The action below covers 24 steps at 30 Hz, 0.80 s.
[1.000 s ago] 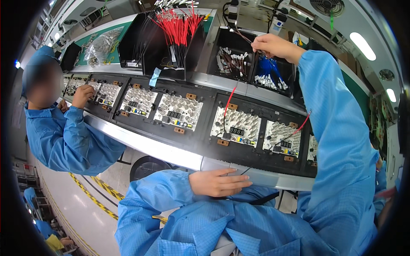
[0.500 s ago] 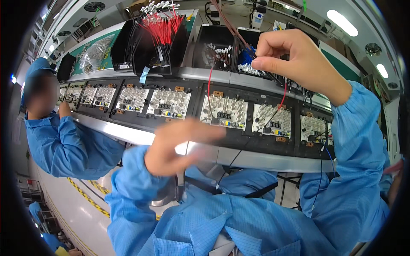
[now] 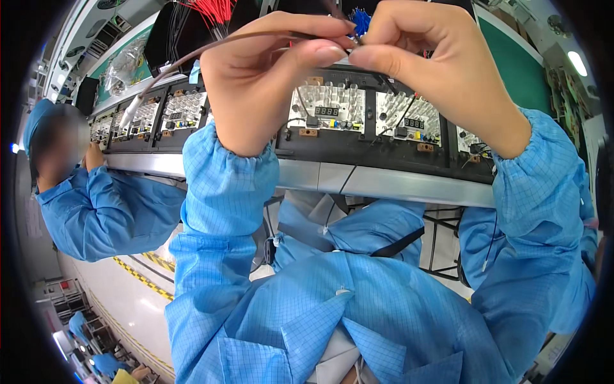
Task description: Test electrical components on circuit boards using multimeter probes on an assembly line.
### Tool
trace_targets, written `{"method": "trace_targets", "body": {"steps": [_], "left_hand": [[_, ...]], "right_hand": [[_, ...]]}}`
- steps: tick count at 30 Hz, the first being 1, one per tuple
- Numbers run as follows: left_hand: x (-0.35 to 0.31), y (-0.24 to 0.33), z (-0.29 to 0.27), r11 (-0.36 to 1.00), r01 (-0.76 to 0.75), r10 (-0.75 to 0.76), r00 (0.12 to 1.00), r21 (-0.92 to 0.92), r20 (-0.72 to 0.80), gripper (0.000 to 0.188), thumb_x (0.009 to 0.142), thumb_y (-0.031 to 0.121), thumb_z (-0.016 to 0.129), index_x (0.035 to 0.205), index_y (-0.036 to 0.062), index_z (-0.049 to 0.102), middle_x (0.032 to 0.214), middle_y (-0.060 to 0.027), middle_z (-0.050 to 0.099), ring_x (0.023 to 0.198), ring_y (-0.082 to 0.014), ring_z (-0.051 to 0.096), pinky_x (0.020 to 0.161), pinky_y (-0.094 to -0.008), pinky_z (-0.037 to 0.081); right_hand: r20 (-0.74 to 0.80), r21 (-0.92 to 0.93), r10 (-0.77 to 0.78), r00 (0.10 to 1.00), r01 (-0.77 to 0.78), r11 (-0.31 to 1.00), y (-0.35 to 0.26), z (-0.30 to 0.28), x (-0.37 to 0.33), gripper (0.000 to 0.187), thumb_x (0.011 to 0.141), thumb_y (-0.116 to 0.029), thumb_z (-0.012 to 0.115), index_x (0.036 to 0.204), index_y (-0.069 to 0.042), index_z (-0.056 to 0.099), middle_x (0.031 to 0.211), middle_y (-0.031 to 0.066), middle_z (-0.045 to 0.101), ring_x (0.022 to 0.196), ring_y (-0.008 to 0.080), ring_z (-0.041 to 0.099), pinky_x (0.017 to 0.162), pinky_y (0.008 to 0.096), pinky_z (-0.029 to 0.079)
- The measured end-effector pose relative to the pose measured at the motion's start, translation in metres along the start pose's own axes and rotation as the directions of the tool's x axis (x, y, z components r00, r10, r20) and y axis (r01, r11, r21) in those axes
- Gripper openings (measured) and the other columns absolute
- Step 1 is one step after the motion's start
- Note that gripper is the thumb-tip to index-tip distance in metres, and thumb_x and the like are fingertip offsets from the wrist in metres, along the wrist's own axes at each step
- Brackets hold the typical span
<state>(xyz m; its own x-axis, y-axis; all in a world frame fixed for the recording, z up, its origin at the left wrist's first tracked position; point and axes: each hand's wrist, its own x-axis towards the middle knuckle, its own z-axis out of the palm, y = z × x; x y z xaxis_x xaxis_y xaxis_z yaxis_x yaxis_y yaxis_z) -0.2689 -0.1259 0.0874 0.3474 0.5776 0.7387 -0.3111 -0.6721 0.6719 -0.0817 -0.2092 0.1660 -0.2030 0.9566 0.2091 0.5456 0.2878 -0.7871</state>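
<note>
My left hand [image 3: 249,86] is closed in a pinch around a brown wire [image 3: 211,46], raised above the workbench. The wire trails left over the back of that hand and ends in a white tip [image 3: 131,110]. My right hand [image 3: 441,64] pinches the brown strands close to the left fingertips, the two hands nearly meeting. Its fingers partly hide the strands, so their exact number cannot be made out. Below the hands are circuit boards [image 3: 329,109] with clear cylinders and a small black display; another board [image 3: 409,121] lies to the right.
A silver rail [image 3: 390,185] runs along the bench's near edge. Red wires [image 3: 214,9] stand in a black bin at the back, with blue wires [image 3: 360,24] behind my hands. A clear plastic bag [image 3: 125,67] lies back left. A co-worker in blue [image 3: 109,211] sits at left.
My left hand has risen from above the boards to meet the right and now pinches a brown wire. The view has shifted, so the bench sits higher in the picture.
</note>
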Motion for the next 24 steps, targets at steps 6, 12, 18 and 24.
{"method": "trace_targets", "body": {"steps": [6,12,18,24], "left_hand": [[-0.013,-0.001,-0.025,0.981,0.172,-0.182,0.977,0.094,0.110,0.010,0.083,-0.002,0.067,0.090,-0.0066,0.070,0.089,-0.0125,0.070,0.077,-0.0145,0.067,0.068,-0.0236,0.054],[-0.040,-0.036,-0.026,0.836,0.100,-0.337,0.871,0.540,0.359,0.009,0.079,0.006,0.069,0.088,0.0038,0.072,0.087,-0.0110,0.071,0.076,-0.0232,0.070,0.067,-0.0294,0.055],[-0.045,-0.063,-0.026,0.836,0.147,-0.433,0.768,0.528,0.472,0.010,0.080,0.008,0.068,0.089,0.0037,0.071,0.084,-0.0122,0.070,0.076,-0.0253,0.069,0.068,-0.0308,0.054],[-0.046,-0.071,-0.029,0.841,0.164,-0.443,0.755,0.515,0.483,0.013,0.083,0.011,0.066,0.093,0.0049,0.072,0.078,-0.0111,0.070,0.071,-0.0221,0.070,0.067,-0.0294,0.053]], "right_hand": [[-0.250,0.105,0.099,0.963,-0.075,0.992,0.014,-0.035,-0.032,0.006,0.091,-0.013,0.063,0.094,-0.008,0.062,0.072,0.0027,0.062,0.058,0.0066,0.054,0.057,0.0226,0.051],[-0.431,-0.151,-0.275,0.859,0.231,0.961,0.020,-0.068,-0.095,0.030,0.092,-0.023,0.061,0.095,0.003,0.047,0.076,0.0222,0.061,0.057,0.0254,0.063,0.051,0.0318,0.056],[-0.624,-0.325,-0.239,0.743,0.031,0.945,0.016,-0.037,-0.195,0.027,0.093,-0.024,0.057,0.092,-0.001,0.043,0.077,0.0207,0.057,0.062,0.0267,0.061,0.056,0.0324,0.053],[-0.636,-0.238,-0.107,0.764,-0.062,0.969,0.052,0.000,-0.237,0.031,0.093,-0.028,0.061,0.093,-0.001,0.046,0.062,0.0160,0.054,0.065,0.0310,0.060,0.063,0.0401,0.051]]}}
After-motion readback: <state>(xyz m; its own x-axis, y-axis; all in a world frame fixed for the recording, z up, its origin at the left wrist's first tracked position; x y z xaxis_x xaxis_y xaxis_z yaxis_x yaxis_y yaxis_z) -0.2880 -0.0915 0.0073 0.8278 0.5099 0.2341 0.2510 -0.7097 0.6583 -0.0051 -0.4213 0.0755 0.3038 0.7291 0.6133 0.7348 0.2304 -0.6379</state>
